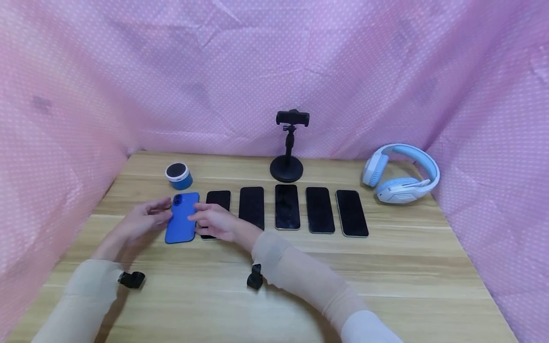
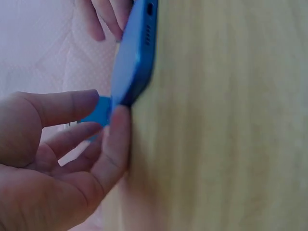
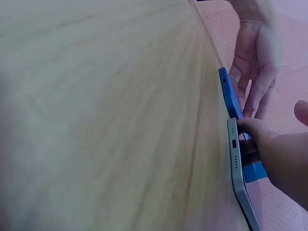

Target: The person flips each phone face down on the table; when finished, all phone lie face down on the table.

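Observation:
A blue smartphone (image 1: 182, 224) lies back side up on the wooden table, its camera bump at the upper left. My left hand (image 1: 143, 219) is at the phone's left edge, fingers loosely bent; in the left wrist view, one fingertip (image 2: 121, 115) meets the phone's edge. From the other side my right hand (image 1: 218, 222) reaches over a black-screened smartphone (image 1: 219, 196), partly covering it. Its fingertips are at the blue phone's right edge. In the right wrist view, the silver edge of the neighbouring phone (image 3: 235, 156) shows below the right hand's fingers.
Several more black-screened phones (image 1: 287, 207) lie in a row to the right. Behind them stands a black phone stand (image 1: 288, 166). A small blue speaker (image 1: 180, 180) is at the back left, and light-blue and white headphones (image 1: 401, 190) lie at the back right. A pink dotted curtain (image 1: 257, 81) surrounds the table.

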Demonstrator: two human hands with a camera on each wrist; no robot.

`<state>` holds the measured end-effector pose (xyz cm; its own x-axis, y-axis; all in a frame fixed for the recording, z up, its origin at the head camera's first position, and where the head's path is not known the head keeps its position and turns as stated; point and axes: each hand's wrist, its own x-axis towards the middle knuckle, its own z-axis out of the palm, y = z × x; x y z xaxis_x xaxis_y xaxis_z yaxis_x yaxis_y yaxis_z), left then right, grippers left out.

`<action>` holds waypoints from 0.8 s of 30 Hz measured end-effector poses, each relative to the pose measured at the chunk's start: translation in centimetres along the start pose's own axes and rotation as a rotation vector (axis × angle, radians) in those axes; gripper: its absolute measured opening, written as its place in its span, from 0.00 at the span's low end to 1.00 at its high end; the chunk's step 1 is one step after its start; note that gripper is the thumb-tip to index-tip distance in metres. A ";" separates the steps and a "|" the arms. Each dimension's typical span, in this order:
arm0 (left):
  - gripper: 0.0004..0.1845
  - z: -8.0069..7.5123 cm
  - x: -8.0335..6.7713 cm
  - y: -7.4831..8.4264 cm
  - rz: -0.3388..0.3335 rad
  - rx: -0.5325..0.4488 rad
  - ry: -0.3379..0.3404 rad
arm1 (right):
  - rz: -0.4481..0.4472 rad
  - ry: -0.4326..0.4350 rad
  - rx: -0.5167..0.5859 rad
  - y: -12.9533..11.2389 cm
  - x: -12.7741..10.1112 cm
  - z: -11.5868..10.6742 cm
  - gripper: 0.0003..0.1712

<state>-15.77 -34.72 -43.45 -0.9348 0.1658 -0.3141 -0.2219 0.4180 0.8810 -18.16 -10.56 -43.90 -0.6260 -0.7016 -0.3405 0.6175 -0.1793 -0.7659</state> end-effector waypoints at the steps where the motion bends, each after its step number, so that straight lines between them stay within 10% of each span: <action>1: 0.36 0.0 0.0 0.1 -0.001 0.008 -0.010 | 0.002 0.003 -0.001 0.1 0.1 0.0 0.42; 24: 0.38 -0.6 0.6 0.0 -0.030 -0.050 -0.071 | 0.012 0.056 0.060 0.4 0.1 0.0 0.38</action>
<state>-16.49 -35.16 -43.46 -0.9060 0.2176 -0.3631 -0.2646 0.3785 0.8870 -17.93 -10.68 -44.27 -0.6430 -0.6647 -0.3804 0.6514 -0.2135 -0.7281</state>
